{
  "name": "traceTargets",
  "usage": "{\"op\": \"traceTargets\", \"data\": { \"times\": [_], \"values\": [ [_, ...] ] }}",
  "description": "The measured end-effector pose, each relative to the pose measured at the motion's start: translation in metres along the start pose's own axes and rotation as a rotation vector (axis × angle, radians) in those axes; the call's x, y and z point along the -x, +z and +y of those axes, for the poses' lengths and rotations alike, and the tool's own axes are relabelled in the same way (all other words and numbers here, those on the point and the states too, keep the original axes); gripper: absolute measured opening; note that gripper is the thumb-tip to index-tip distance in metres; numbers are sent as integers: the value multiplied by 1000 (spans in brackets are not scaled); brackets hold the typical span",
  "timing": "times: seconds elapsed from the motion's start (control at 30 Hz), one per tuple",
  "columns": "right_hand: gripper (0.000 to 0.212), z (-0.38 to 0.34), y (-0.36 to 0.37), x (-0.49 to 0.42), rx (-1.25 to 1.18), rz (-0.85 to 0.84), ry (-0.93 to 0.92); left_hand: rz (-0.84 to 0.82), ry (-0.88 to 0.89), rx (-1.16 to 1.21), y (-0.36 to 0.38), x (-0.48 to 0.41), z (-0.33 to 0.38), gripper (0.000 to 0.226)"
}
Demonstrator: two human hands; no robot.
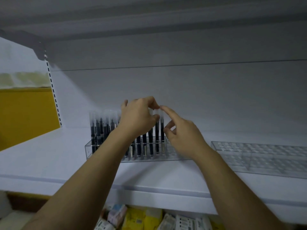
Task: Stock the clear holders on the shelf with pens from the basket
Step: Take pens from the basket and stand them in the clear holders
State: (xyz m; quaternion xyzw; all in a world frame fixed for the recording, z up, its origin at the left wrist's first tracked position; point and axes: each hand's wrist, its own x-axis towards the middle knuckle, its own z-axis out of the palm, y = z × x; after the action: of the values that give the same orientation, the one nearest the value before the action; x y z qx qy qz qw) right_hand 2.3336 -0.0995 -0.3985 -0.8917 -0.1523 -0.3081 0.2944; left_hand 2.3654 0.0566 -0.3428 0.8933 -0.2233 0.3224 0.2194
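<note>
A clear holder (pixel 93 149) stands on the white shelf (pixel 149 180), filled on its left and middle with several upright black pens (pixel 99 128) with clear caps. My left hand (pixel 137 117) reaches over the row and pinches the clear cap of a pen (pixel 157 128) near the right end of the filled part. My right hand (pixel 181 131) is beside it, index finger stretched out and touching the cap top of the rightmost pen (pixel 162 130), the other fingers loosely curled. A second clear holder (pixel 259 156) sits to the right with no pens in it. The basket is out of view.
The upper shelf's underside (pixel 149 22) hangs close above. A yellow panel (pixel 25 113) and a slotted upright (pixel 54 93) stand at left. Packaged goods (pixel 149 218) lie on the shelf below, under the front lip.
</note>
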Motion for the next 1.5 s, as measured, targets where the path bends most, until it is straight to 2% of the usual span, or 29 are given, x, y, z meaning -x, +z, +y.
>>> {"op": "traceTargets", "data": {
  "times": [0.17, 0.33, 0.47, 0.7, 0.87, 1.07, 1.3, 1.5],
  "values": [
    [74, -2, 0, 3, 11, 0, 15, 54, 31, -28, 2, 6, -2, 24],
    [90, -4, 0, 9, -18, 20, 44, 28, 58, -121, -14, 14, 1, 40],
    [83, -8, -2, 27, 14, 12, 87, 85, 95, -110, -28, 31, 6, 43],
    [68, -37, -39, 60, 112, 79, 55, 98, 195, -26, -42, 76, 25, 40],
    [65, -54, -53, 101, 157, 90, 69, 111, 248, -3, -40, 121, 38, 40],
    [62, -60, -47, 158, 194, 53, 103, 62, 277, 62, -22, 182, 52, 39],
    [35, -48, -24, 230, 177, 128, 79, 41, 258, 46, 21, 255, 53, 30],
    [41, -7, 21, 295, 241, -56, 260, -176, 144, 84, 78, 308, 40, 38]
  ]
}}
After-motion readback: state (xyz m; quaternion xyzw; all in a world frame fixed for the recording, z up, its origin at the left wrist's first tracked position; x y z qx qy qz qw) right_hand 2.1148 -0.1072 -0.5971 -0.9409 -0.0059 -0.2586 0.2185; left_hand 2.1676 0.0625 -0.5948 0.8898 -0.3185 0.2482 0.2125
